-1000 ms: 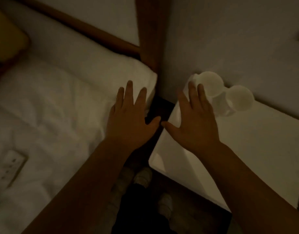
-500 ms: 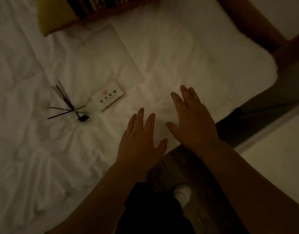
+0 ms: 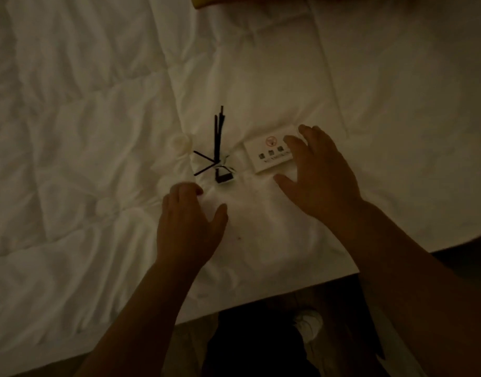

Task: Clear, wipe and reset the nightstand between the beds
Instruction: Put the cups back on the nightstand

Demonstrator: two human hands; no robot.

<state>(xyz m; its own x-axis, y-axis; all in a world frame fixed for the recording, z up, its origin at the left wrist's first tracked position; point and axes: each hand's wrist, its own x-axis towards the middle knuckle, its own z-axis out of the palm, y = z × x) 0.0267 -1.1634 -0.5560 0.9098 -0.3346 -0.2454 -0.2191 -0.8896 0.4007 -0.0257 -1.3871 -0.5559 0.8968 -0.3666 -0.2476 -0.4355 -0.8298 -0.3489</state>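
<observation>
The view is filled almost wholly by a bed (image 3: pixel 84 131) covered with a white quilted duvet, which is seen rumpled into soft folds and stitched panels under dim, warm light. The nightstand itself is not seen in this view. At the top edge a strip of a yellow cushion (image 3: pixel 233 2) is caught. Along the bottom, the edge of the bed is met by a dark wooden floor (image 3: pixel 342 300), and dark trousers with a pale shoe (image 3: pixel 310 322) are seen below it.

Three small things are laid on the duvet near the middle. A white card (image 3: pixel 269 149), printed with a red circular no-smoking sign and a line of characters too blurred to be read, is lying flat. Just to its left a bundle of thin black sticks (image 3: pixel 218 134) is spread out in a fan, joined at a small dark tag (image 3: pixel 223 177). What the sticks are cannot be told.

The right hand (image 3: pixel 319 176) is held over the right end of the card, fingers (image 3: pixel 295 144) spread wide and slightly bent; whether the card is touched cannot be told. The left hand (image 3: pixel 189 221) is held just below the sticks, its fingers loosely curled downward toward the duvet, with nothing gripped.
</observation>
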